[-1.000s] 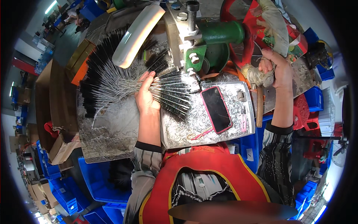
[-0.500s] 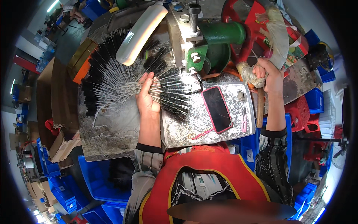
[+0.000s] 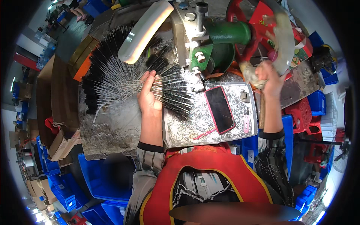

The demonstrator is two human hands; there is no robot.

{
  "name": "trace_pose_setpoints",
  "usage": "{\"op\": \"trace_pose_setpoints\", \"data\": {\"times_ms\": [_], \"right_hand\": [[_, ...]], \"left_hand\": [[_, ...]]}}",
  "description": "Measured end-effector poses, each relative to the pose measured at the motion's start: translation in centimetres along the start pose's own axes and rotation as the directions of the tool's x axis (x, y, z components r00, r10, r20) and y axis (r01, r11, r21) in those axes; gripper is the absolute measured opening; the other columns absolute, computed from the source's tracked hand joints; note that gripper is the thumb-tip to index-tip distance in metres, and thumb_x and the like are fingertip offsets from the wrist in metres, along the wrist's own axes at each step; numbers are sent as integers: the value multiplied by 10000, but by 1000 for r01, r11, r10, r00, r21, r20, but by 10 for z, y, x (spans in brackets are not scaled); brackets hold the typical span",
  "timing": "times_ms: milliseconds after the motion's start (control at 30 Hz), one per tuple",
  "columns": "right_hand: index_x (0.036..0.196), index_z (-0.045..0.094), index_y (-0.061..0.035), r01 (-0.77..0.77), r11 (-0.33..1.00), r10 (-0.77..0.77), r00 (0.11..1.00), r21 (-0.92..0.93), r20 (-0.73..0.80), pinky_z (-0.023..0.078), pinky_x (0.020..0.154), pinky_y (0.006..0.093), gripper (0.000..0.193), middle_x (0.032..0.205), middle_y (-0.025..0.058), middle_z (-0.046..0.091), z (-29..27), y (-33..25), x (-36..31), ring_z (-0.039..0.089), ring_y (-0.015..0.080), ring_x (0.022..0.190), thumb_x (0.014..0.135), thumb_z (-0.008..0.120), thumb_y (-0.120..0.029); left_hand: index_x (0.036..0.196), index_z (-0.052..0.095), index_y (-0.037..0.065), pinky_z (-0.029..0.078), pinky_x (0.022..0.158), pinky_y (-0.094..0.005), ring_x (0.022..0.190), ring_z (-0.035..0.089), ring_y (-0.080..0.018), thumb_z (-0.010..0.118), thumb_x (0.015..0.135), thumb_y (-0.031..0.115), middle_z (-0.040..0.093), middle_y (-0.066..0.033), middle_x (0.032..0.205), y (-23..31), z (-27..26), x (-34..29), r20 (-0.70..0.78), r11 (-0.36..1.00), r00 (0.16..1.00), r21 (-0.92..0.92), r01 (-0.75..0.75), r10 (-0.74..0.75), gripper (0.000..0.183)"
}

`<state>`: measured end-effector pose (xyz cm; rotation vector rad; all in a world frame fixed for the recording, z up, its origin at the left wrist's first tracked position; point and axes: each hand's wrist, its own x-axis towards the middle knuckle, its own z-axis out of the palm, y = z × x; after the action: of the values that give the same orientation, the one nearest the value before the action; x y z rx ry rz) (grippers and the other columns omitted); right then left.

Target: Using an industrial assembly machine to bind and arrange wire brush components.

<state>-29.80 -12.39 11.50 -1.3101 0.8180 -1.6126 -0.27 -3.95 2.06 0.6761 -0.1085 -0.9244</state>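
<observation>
Left hand (image 3: pixel 150 96) grips fanned black-bristled wire brushes (image 3: pixel 174 89). Right hand (image 3: pixel 272 79), blurred, curls its fingers around a wrapped handle (image 3: pixel 248 72) near red handwheel (image 3: pixel 257 37).

"What does the person's left hand (image 3: pixel 150 98) hold?"
"A fanned bunch of black-bristled, wire-stemmed brushes (image 3: pixel 174 88), beside the green bench machine (image 3: pixel 229 33)."
"And the right hand (image 3: pixel 271 79)?"
"Blurred, its fingers curl on the cloth-wrapped handle (image 3: pixel 248 73) near the red handwheel (image 3: pixel 256 37). A pink-cased smartphone (image 3: pixel 219 110) lies on the shallow tray (image 3: pixel 236 135)."
</observation>
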Motion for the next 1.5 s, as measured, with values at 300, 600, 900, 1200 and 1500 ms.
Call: {"op": "trace_pose_setpoints", "data": {"times_ms": [300,600,900,1200,1500], "right_hand": [[524,469,-18,-165,986,166,985,-18,48,415,526,301,208,425,40,386,-5,0,0,402,147,385,724,521,-39],[481,428,-49,-305,944,307,952,-130,-4,387,494,302,254,425,33,349,4,-38,14,385,152,380,709,541,-55],[635,507,22,57,994,-58,998,89,14,399,464,272,109,439,30,391,-3,23,-3,403,128,383,721,545,-33],[609,484,-7,89,996,-91,982,21,163,418,610,285,163,488,19,416,-13,47,-6,430,114,464,768,493,-43],[570,477,-14,20,1000,-21,990,10,142,416,609,287,197,476,28,414,-13,44,-5,437,129,463,761,494,-58]], "left_hand": [[1040,441,-86,493,675,-272,756,565,-204,571,727,-44,567,-167,903,-2,5,3,14,1000,1000,8,-6,5,342],[1061,424,-87,491,675,-272,742,567,-200,569,728,-45,563,-170,909,-8,11,2,-32,998,998,34,-51,52,366],[1032,430,-91,487,672,-281,745,563,-198,585,716,-44,564,-169,884,-5,10,0,-54,998,996,21,-67,68,355],[980,520,-41,487,646,-273,709,576,-175,554,795,163,590,-123,839,25,3,-23,99,820,960,548,167,-262,277],[922,530,-17,478,716,-312,777,576,-208,550,784,84,589,-140,836,14,-10,-14,155,961,951,117,249,-266,173]]}}
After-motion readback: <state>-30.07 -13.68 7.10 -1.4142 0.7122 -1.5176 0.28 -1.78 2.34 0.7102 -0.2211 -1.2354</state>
